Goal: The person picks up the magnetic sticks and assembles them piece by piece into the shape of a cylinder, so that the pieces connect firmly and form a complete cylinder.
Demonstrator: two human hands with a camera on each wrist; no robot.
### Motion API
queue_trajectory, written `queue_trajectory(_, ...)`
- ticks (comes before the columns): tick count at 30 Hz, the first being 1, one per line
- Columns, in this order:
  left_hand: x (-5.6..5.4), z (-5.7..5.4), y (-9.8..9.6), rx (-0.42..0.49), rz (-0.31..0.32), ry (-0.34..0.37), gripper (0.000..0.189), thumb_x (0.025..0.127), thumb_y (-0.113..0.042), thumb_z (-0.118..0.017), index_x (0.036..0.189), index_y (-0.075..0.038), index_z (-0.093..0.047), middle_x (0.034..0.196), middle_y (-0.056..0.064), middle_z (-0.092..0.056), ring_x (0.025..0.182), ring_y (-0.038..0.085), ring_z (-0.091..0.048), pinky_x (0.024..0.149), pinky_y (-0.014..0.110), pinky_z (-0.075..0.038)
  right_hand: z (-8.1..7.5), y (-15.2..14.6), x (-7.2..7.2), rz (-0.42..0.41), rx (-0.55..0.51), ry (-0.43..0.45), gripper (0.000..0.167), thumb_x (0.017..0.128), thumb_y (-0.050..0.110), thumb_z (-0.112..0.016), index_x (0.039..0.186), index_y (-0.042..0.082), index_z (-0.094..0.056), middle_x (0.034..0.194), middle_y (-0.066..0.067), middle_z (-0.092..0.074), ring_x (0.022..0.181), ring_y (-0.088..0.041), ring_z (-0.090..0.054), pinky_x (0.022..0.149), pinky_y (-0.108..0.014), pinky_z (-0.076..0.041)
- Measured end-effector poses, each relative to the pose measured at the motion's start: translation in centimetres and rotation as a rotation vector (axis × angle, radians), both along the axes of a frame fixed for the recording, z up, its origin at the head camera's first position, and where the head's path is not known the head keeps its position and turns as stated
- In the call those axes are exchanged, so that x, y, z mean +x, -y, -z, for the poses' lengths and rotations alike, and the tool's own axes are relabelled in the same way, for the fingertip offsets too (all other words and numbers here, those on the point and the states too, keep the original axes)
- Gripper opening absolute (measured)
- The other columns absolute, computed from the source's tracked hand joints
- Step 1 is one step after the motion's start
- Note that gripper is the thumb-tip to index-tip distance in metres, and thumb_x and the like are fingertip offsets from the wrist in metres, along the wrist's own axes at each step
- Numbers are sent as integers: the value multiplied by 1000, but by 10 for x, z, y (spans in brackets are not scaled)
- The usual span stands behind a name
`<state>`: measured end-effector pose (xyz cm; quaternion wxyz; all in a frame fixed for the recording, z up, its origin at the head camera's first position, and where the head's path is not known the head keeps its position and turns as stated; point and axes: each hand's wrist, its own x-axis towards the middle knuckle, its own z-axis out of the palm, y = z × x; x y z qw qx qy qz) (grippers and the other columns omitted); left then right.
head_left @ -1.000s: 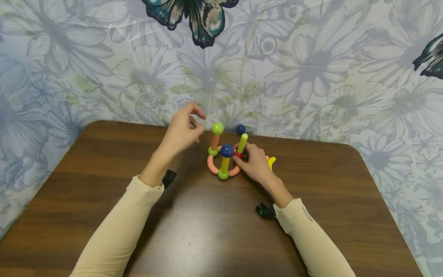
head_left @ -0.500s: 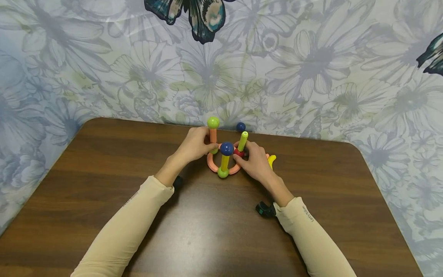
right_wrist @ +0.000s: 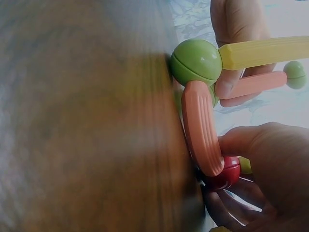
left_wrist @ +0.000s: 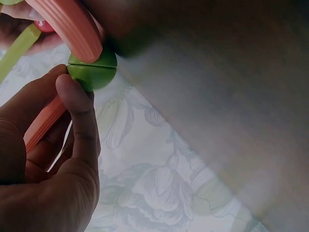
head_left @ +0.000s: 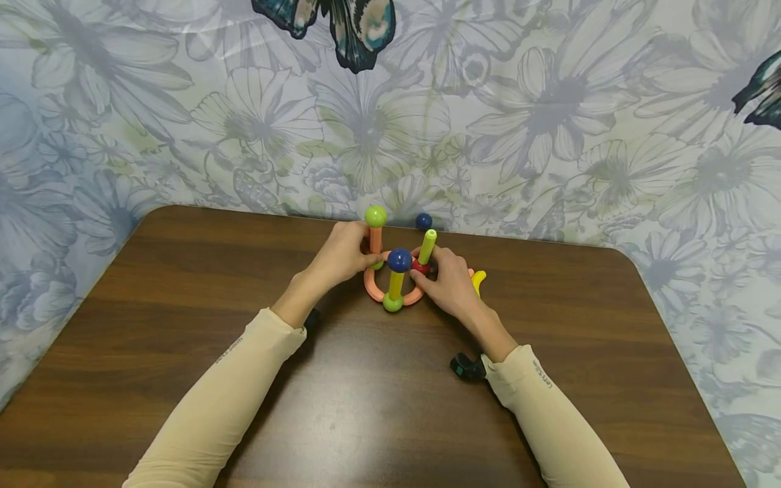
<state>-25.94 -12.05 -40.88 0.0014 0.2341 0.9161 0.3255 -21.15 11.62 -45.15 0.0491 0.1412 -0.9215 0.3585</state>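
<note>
A toy built of rods and balls stands near the table's far edge, its base a ring of curved orange rods (head_left: 372, 290). My left hand (head_left: 342, 254) pinches the upright orange rod (head_left: 375, 240) low down, against its green base ball (left_wrist: 91, 75); a light green ball (head_left: 375, 216) tops this rod. My right hand (head_left: 451, 281) grips the red ball (right_wrist: 228, 175), from which a lime rod (head_left: 428, 245) rises, tilted and with a bare top. In front, a yellow rod (head_left: 396, 286) stands on another green ball (head_left: 393, 302) and carries a blue ball (head_left: 399, 260).
A second blue ball (head_left: 424, 221) sits behind the toy at the far table edge. A curved yellow piece (head_left: 479, 279) shows beyond my right hand, partly hidden by it. A flower-patterned cloth (head_left: 549, 135) hangs behind the brown table (head_left: 342, 407).
My left hand has come down from the air beside the toy and taken hold of the upright orange rod near its base. The right hand has stayed at the red ball.
</note>
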Motion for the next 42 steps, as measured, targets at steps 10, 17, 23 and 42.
queue_trajectory(10,1,1,0,19,14,-22,22,87,-19,-89,80,-10,-70,80,5,-73,75,19,-68,69,34,-56,-1,0,0,-3,0,-6,34,95,21,-79,126,9,-70,109,-11,-69,102,-29,-67,91,-47,-55)
queue_trajectory(17,-1,0,1,26,14,-5,21,88,-19,-88,81,-11,-71,80,5,-72,78,21,-65,72,35,-53,-1,-1,-1,-1,2,-6,33,96,22,-79,125,11,-70,108,-11,-69,102,-30,-67,90,-47,-54)
queue_trajectory(23,-2,1,2,16,10,20,20,88,-19,-88,85,-11,-71,84,5,-73,78,20,-68,71,35,-54,-1,-1,-2,-5,2,2,34,96,22,-79,126,9,-70,109,-11,-69,103,-30,-67,91,-48,-54)
queue_trajectory(42,-2,1,4,-59,-2,66,21,86,-20,-88,94,-9,-72,87,7,-75,81,24,-68,71,37,-51,-2,-2,-3,-1,-26,-17,32,95,22,-81,122,10,-70,108,-10,-71,104,-30,-68,92,-48,-54)
